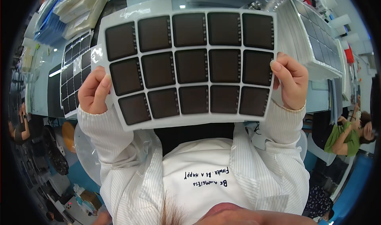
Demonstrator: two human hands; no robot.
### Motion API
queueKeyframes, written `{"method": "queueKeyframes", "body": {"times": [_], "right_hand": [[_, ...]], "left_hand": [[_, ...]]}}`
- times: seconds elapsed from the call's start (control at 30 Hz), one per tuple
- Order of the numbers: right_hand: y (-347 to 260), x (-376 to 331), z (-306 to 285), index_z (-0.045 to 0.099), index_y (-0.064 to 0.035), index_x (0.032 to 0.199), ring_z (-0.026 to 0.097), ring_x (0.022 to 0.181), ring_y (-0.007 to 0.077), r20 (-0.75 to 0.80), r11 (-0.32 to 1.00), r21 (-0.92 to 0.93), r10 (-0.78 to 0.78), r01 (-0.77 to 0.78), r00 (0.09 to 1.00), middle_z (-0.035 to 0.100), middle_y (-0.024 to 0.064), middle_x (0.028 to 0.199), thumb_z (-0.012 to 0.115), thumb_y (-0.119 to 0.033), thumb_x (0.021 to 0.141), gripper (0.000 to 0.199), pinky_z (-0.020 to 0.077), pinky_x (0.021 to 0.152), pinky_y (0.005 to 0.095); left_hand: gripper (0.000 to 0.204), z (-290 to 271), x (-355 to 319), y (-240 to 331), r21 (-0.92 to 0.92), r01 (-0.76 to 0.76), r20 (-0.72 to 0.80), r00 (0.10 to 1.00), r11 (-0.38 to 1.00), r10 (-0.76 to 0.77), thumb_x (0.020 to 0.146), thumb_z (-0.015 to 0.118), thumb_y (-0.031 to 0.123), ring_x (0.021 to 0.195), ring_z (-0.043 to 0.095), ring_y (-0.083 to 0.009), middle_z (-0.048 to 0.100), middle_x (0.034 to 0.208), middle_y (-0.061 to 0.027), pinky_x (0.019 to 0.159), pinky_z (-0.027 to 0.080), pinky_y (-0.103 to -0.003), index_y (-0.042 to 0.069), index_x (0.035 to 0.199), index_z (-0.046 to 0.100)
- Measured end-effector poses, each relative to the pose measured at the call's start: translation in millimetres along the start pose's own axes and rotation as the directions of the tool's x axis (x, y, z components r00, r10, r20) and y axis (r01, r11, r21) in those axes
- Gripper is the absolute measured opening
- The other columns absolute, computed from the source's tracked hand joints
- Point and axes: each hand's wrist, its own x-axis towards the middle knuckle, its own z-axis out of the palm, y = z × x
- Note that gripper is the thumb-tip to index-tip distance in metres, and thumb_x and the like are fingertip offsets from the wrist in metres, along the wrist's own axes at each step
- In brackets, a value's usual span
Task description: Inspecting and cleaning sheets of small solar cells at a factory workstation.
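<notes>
Held up in front of me is a white sheet bearing rows of dark, rounded square panels. My left hand pinches its left edge between thumb and fingers. On the opposite edge, my right hand grips the sheet with the thumb on its front face. The sheet is tilted slightly and bows a little. It hides much of the table behind it.
A similar panel sheet lies on the table at left. Plastic-wrapped packs are piled at the far left. A tall stack of panel sheets stands at right. A person in green sits at far right.
</notes>
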Motion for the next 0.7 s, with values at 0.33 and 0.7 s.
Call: {"method": "queueKeyframes", "body": {"times": [0.33, 0.7], "right_hand": [[-18.0, 21.8, -16.1, 0.06, 0.0041, 0.085, 0.044, 0.05, 0.0066, -0.065, 0.904, -0.2, -0.398, 0.379, 0.915, 0.05, 0.0024, 0.068, 0.056, -0.005, 0.085, 0.009, 0.0313, 0.044, 0.0183], [-37.3, 22.4, -19.8, 0.06, 0.0039, 0.082, 0.044, 0.049, 0.0064, -0.13, 0.879, -0.228, -0.454, 0.419, 0.881, 0.051, 0.0018, 0.067, 0.056, -0.007, 0.085, 0.012, 0.0305, 0.044, 0.0178]], "left_hand": [[0.007, 1.6, 42.6, 23.8, 0.22, -0.478, -0.066, 0.862, 0.85, 0.502, 0.085, 0.051, -0.002, 0.063, 0.044, -0.0095, 0.053, 0.078, -0.0067, 0.057, 0.036, -0.021, -0.006, 0.083, 0.055], [0.008, 3.1, 55.1, 43.8, 0.348, -0.554, -0.1, 0.78, 0.756, 0.617, 0.083, 0.058, 0.002, 0.064, 0.049, -0.0127, 0.057, 0.082, -0.0086, 0.057, 0.039, -0.023, -0.005, 0.079, 0.059]]}}
